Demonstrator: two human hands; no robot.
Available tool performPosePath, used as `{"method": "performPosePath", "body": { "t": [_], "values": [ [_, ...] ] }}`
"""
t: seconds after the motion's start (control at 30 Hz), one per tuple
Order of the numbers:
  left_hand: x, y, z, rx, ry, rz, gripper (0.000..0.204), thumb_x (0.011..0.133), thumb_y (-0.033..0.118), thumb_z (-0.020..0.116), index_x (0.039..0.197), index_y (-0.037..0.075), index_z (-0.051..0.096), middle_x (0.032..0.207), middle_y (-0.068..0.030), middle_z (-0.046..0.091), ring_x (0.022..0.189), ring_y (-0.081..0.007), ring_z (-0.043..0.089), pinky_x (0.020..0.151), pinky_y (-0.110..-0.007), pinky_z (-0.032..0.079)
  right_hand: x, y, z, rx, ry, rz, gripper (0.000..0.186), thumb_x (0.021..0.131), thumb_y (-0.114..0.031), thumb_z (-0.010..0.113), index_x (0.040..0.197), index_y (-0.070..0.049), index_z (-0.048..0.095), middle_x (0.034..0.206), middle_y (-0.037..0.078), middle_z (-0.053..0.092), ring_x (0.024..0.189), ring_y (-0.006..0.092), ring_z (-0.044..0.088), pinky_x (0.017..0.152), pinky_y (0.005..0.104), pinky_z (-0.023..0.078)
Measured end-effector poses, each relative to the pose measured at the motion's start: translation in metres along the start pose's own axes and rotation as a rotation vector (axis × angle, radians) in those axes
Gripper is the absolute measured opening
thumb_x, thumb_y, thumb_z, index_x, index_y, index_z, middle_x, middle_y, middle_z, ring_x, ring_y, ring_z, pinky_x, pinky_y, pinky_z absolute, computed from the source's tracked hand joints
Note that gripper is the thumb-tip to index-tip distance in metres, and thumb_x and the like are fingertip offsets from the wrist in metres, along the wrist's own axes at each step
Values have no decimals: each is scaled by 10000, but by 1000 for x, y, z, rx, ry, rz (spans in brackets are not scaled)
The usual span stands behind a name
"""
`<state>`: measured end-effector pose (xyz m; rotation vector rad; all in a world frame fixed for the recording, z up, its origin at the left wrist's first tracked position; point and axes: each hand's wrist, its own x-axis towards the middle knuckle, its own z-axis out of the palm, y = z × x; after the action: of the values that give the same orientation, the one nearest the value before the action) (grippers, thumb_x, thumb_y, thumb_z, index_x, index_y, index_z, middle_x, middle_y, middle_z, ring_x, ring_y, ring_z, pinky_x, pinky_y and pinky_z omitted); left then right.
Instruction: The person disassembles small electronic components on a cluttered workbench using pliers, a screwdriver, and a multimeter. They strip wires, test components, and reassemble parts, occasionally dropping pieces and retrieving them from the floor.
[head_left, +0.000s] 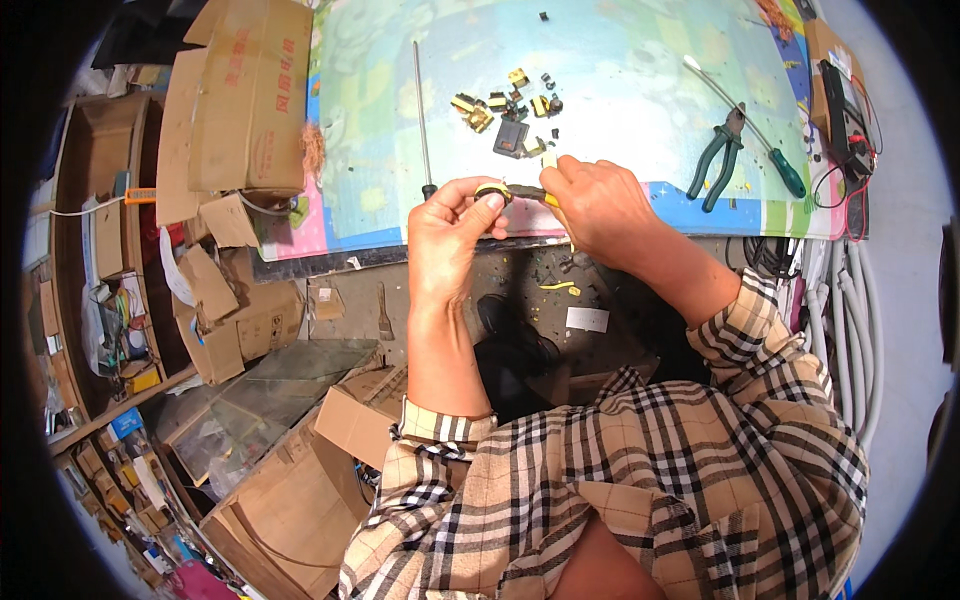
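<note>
Near the front edge of the table, my left hand [448,225] is closed, pinching a small round black-and-yellow part [491,189] between thumb and fingers. My right hand [603,208] is wrapped round small yellow-handled pliers [526,191], whose dark jaws point left and meet the part. Fingers cover most of the handles. Just beyond both hands lies a loose pile of yellow-and-black coil-like parts [479,119], with a larger black block [510,137] at its near side. A long-shafted screwdriver [421,120] lies beside my left hand, its grip partly hidden by it.
Dark-green-handled pliers [718,160] and a green screwdriver [786,172] lie at the table's right. A black meter [846,125] with leads sits at the right edge. Cardboard boxes [245,95] stand at the left. Scraps and a brush [384,315] lie on the floor.
</note>
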<state>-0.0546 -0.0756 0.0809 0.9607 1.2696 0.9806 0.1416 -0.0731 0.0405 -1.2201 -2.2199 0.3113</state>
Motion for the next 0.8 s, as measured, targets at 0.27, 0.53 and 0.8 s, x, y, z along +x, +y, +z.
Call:
{"method": "performPosePath", "body": {
  "t": [0.27, 0.53, 0.8],
  "values": [
    [1, 2, 2, 107, 47, -6, 133, 844, -1, 681, 973, -32, 685, 784, -62, 679, 617, -103, 607, 577, -243, 527, 0, -3, -7, 13, -26, -24, 190, 835, -193, 646, 760, -33, 575, 624, 99, 582, 532, 298, 600, 516, 399, 476],
    [-2, 2, -10, -17, -28, -78, 149, 831, 2, 687, 973, -41, 679, 780, -65, 676, 601, -109, 610, 561, -251, 532, -7, -13, -5, 365, -205, 61, 272, 906, -285, 590, 755, -59, 609, 606, 123, 607, 566, 284, 600, 549, 386, 465],
    [3, -9, -55, -105, -65, -173, 119, 874, 65, 664, 969, -7, 655, 856, -124, 681, 637, -124, 618, 587, -273, 564, 8, 19, -62, 1377, -154, 482, 402, 973, -363, 495, 689, -81, 541, 626, 12, 557, 513, 78, 405, 509, 260, 336]
  ]
}}
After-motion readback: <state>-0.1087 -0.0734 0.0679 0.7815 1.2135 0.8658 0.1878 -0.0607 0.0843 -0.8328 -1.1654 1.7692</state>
